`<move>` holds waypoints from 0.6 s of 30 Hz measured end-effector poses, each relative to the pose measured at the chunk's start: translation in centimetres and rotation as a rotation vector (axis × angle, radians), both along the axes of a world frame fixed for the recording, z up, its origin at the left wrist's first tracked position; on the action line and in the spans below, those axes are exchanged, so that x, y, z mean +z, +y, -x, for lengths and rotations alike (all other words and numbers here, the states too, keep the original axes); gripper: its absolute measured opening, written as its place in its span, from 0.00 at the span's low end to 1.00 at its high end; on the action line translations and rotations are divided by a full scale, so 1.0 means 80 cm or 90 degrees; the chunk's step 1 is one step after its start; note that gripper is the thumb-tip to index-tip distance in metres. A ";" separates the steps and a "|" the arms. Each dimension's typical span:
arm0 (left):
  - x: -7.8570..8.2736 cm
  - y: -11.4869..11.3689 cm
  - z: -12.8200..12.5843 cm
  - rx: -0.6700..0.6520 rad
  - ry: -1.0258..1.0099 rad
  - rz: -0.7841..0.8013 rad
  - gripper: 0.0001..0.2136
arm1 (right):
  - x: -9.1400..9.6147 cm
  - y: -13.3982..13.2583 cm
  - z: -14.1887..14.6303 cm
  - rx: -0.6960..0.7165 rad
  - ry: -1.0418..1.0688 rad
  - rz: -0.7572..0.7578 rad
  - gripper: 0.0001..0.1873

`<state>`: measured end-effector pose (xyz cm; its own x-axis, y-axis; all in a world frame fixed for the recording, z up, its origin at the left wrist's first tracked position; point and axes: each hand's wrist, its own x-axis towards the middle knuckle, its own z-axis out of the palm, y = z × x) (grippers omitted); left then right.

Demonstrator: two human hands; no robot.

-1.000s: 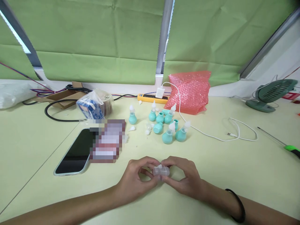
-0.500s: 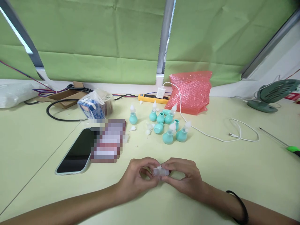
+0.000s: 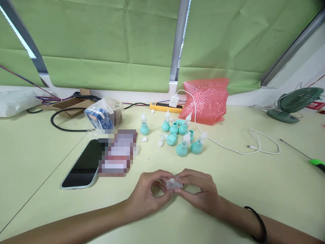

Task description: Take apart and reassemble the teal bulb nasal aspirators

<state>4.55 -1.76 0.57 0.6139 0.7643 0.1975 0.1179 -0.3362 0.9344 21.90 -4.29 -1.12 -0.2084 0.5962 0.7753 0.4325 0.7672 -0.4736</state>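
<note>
My left hand (image 3: 147, 195) and my right hand (image 3: 200, 191) meet low over the pale green table (image 3: 254, 183), fingertips pinched from both sides on a small clear plastic piece (image 3: 173, 184). Each hand is closed on that piece. A black band (image 3: 261, 222) circles my right wrist. Behind the hands stands a cluster of several teal bulb bottles with clear nozzle tips (image 3: 181, 135), one more teal bottle (image 3: 144, 126) apart to the left. A few loose clear tips (image 3: 160, 139) lie among them.
A dark phone (image 3: 82, 164) and a blurred packet (image 3: 118, 152) lie at left. Further back sit a plastic-wrapped blue box (image 3: 103, 115), cardboard (image 3: 68, 103) with black cables, a yellow power strip (image 3: 165, 106), a pink bubble-wrap bag (image 3: 207, 100), a white cable (image 3: 254, 145), a green fan (image 3: 294, 103) and a green-handled screwdriver (image 3: 308, 157).
Both hands stay together on the clear piece; the fingers have shifted slightly and the piece has turned a little between them. Nothing else on the table has moved.
</note>
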 end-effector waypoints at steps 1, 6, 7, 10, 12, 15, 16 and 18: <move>0.001 0.000 0.000 -0.005 0.000 -0.007 0.08 | 0.001 0.000 0.000 0.002 0.002 -0.002 0.13; 0.002 0.002 0.000 -0.015 0.010 -0.001 0.07 | 0.001 0.001 0.002 0.008 -0.004 0.024 0.12; 0.001 0.002 0.000 -0.018 0.005 0.004 0.07 | 0.000 0.001 0.002 0.006 -0.003 0.023 0.12; -0.003 0.002 0.000 -0.020 -0.016 0.011 0.07 | -0.004 0.001 0.001 -0.009 -0.001 0.004 0.13; -0.005 0.003 0.001 -0.020 -0.020 0.014 0.07 | -0.006 0.000 0.000 -0.021 -0.003 -0.010 0.14; -0.003 0.004 0.001 -0.027 -0.007 0.029 0.07 | -0.007 -0.002 0.000 -0.030 -0.005 -0.021 0.14; -0.002 0.004 0.001 -0.030 -0.002 0.036 0.07 | -0.006 -0.002 0.000 -0.029 -0.006 -0.017 0.14; 0.000 0.005 0.001 -0.036 0.006 0.045 0.07 | -0.004 -0.002 0.001 -0.025 -0.005 -0.007 0.13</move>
<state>4.45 -1.40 0.60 0.6574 0.7407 0.1388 0.1093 -0.2760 0.9549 21.82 -4.43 -1.41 -0.1912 0.5958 0.7800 0.4661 0.7545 -0.4621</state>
